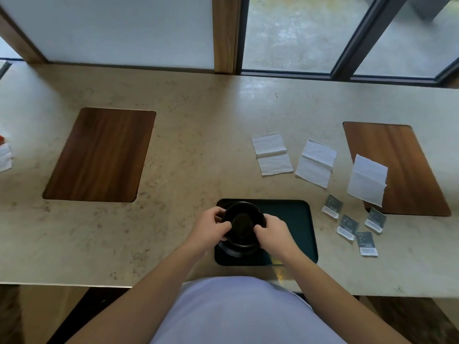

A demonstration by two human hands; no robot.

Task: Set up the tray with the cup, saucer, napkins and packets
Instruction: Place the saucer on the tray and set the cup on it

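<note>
A dark green tray (295, 219) lies on the counter in front of me. A black cup (243, 223) stands on a black saucer (236, 252) at the tray's left end. My left hand (208, 228) grips the cup's left side and my right hand (273, 233) grips its right side. Three white napkins lie flat to the right beyond the tray: napkin one (272, 153), napkin two (315, 163), napkin three (367, 179). Several dark packets (354, 225) lie scattered on the counter right of the tray.
Two wooden inlays sit in the beige counter, one at the left (99, 155) and one at the right (397, 167), the third napkin overlapping the right one. Some white paper (5, 156) lies at the far left edge. Windows run along the back.
</note>
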